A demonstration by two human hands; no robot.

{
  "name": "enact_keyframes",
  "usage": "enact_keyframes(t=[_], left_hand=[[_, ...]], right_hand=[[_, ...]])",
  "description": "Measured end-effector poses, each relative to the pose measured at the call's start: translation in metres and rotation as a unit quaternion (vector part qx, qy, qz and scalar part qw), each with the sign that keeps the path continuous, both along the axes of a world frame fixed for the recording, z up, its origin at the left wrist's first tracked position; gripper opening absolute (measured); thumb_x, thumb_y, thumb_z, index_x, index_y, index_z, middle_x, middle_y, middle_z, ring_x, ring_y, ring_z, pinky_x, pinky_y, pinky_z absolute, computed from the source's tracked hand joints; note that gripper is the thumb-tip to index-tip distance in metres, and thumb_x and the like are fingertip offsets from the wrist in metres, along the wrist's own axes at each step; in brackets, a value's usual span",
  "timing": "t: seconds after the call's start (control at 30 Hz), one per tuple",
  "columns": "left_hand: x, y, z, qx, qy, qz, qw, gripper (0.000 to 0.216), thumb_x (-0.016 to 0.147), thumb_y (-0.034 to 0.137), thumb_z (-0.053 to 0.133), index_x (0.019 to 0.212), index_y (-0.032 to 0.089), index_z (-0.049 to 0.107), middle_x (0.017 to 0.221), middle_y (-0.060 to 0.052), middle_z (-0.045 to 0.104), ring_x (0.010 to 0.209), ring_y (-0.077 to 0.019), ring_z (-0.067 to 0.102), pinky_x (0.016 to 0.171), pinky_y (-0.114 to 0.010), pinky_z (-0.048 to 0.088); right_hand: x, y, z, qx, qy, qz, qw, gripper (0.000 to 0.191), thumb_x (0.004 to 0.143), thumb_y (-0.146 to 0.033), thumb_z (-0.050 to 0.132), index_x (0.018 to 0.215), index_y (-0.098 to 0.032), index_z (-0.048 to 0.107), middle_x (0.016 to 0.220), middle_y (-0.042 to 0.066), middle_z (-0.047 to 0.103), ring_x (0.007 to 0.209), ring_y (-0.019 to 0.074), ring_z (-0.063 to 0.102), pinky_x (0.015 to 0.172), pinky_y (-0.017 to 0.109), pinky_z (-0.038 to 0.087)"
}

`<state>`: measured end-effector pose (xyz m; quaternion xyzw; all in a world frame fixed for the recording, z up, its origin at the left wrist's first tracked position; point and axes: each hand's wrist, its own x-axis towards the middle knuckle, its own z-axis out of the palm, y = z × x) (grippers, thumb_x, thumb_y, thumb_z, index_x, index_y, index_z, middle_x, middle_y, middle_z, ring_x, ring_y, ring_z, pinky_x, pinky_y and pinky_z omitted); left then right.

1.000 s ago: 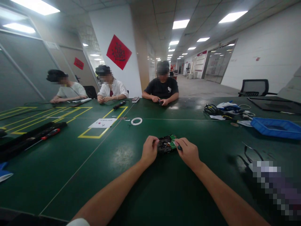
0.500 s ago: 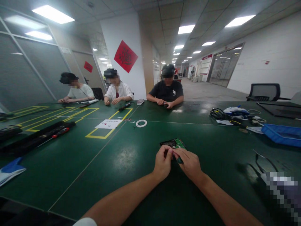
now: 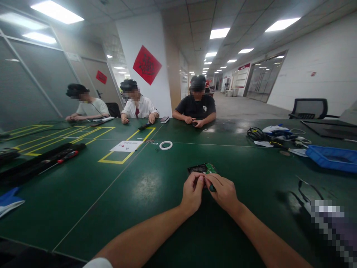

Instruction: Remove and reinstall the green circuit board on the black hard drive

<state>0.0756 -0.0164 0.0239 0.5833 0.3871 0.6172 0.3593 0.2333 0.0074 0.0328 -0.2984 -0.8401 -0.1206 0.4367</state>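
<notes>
A hard drive with a black body and a green circuit board lies on the table just beyond my fingertips. My left hand is closed at its near edge, thumb and fingers pinched together; what they grip is hidden. My right hand is closed around what looks like a small screwdriver. Only its dark green rounded handle end shows below the fingers; the shaft is covered. The fingertips of both hands meet in front of the drive.
A blue tray, bundled cables and glasses are at the right. White tape and a paper sheet lie ahead. On the left is a red-handled screwdriver. Three people sit across the table.
The view has shifted slightly. Both my hands keep nearly the same pose at the drive. Across the table, the person in white has reached a hand toward a black item.
</notes>
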Motion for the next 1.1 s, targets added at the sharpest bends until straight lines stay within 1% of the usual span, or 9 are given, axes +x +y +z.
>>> enact_keyframes(t=[0.13,0.3,0.43,0.57,0.73,0.83,0.93,1.0,1.1], left_hand=[[-0.001,0.0,0.0,0.044,0.051,0.002,0.998,0.028,0.101,0.038,0.049,0.109,0.019,0.066,0.102,-0.008,0.067,0.093,-0.0198,0.063,0.086,-0.034,0.052],[-0.003,0.002,-0.002,0.105,0.117,-0.004,0.988,0.027,0.101,0.03,0.048,0.119,0.021,0.066,0.116,-0.01,0.064,0.106,-0.0226,0.062,0.095,-0.04,0.051],[-0.004,0.002,0.0,0.142,0.156,-0.014,0.977,0.031,0.099,0.024,0.05,0.128,0.022,0.062,0.12,-0.011,0.062,0.109,-0.0235,0.061,0.095,-0.042,0.053],[-0.003,0.001,0.004,0.163,0.178,-0.021,0.97,0.036,0.097,0.018,0.049,0.132,0.023,0.059,0.123,-0.011,0.06,0.112,-0.0237,0.06,0.098,-0.043,0.052],[-0.007,0.006,0.0,0.18,0.229,-0.007,0.956,0.041,0.094,0.016,0.05,0.134,0.023,0.055,0.127,-0.012,0.057,0.119,-0.0249,0.056,0.104,-0.045,0.049],[-0.019,0.016,-0.004,0.179,0.293,0.038,0.938,0.042,0.092,0.02,0.054,0.134,0.022,0.054,0.13,-0.013,0.055,0.124,-0.0265,0.052,0.107,-0.047,0.045],[-0.035,0.03,-0.008,0.144,0.37,0.082,0.914,0.052,0.087,0.032,0.065,0.136,0.021,0.052,0.136,-0.014,0.05,0.129,-0.0304,0.047,0.111,-0.051,0.04],[-0.043,0.038,-0.011,0.112,0.417,0.084,0.898,0.064,0.082,0.043,0.07,0.139,0.022,0.051,0.14,-0.014,0.047,0.133,-0.0333,0.043,0.113,-0.054,0.037],[-0.049,0.045,-0.018,0.072,0.47,0.058,0.878,0.079,0.078,0.058,0.072,0.145,0.025,0.047,0.149,-0.014,0.04,0.139,-0.0367,0.035,0.115,-0.056,0.033]], right_hand=[[0.002,0.001,0.001,-0.028,-0.004,-0.025,0.999,0.018,0.097,-0.018,0.056,0.112,-0.016,0.065,0.108,0.012,0.073,0.096,0.0212,0.071,0.085,0.034,0.056],[0.006,0.002,0.001,-0.066,-0.003,-0.048,0.997,0.014,0.098,-0.02,0.052,0.106,-0.017,0.063,0.101,0.01,0.071,0.091,0.0201,0.068,0.082,0.033,0.054],[0.01,0.003,0.003,-0.082,-0.016,-0.064,0.994,0.014,0.099,-0.022,0.051,0.103,-0.016,0.062,0.098,0.01,0.069,0.088,0.0196,0.067,0.08,0.031,0.051],[0.012,0.004,0.004,-0.08,-0.018,-0.074,0.994,0.015,0.099,-0.023,0.049,0.103,-0.016,0.062,0.098,0.01,0.069,0.089,0.0194,0.066,0.079,0.03,0.05],[0.015,0.005,0.007,-0.082,-0.021,-0.089,0.993,0.017,0.099,-0.024,0.049,0.102,-0.016,0.064,0.098,0.009,0.069,0.089,0.0189,0.066,0.08,0.029,0.049],[0.021,0.007,0.012,-0.094,-0.019,-0.121,0.988,0.02,0.099,-0.026,0.048,0.101,-0.016,0.065,0.099,0.01,0.069,0.087,0.0183,0.066,0.078,0.028,0.048],[0.03,0.01,0.015,-0.126,-0.027,-0.174,0.976,0.022,0.099,-0.028,0.047,0.101,-0.017,0.066,0.101,0.01,0.068,0.083,0.0175,0.064,0.072,0.027,0.047],[0.033,0.012,0.014,-0.159,-0.05,-0.204,0.965,0.022,0.098,-0.028,0.047,0.102,-0.018,0.066,0.102,0.009,0.067,0.081,0.0173,0.063,0.068,0.026,0.045],[0.032,0.013,0.011,-0.209,-0.095,-0.225,0.947,0.02,0.097,-0.028,0.049,0.103,-0.02,0.066,0.105,0.008,0.065,0.08,0.017,0.063,0.066,0.027,0.044]])
